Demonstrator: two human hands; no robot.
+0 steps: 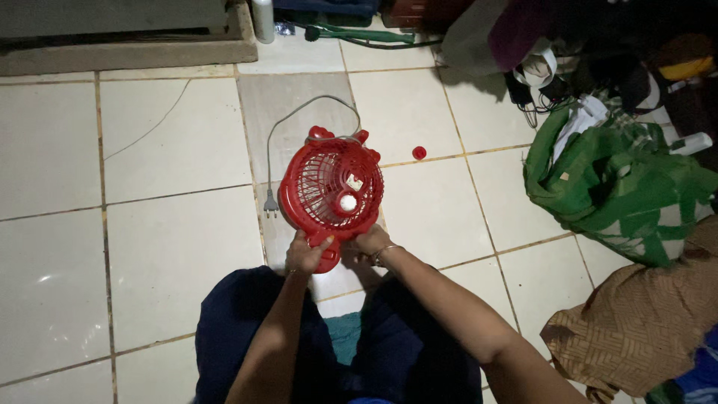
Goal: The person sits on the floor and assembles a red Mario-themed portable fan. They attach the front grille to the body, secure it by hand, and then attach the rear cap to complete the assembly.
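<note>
A small red table fan [331, 188] is held over the tiled floor, its round grille facing up with a white hub in the middle. My left hand [307, 254] grips the fan's base from the left. My right hand [372, 243], with a bracelet at the wrist, holds the base from the right. The fan's grey cord [299, 120] loops behind it and ends in a plug [271, 203] lying on the floor left of the fan. A small red cap [419, 152] lies on the tiles to the fan's right.
My legs in dark blue cloth are folded below the fan. Green patterned cloth [621, 187] and brown cloth [643, 329] are piled at the right. Bags and cables sit at the top right; a low ledge [127, 45] runs along the top left.
</note>
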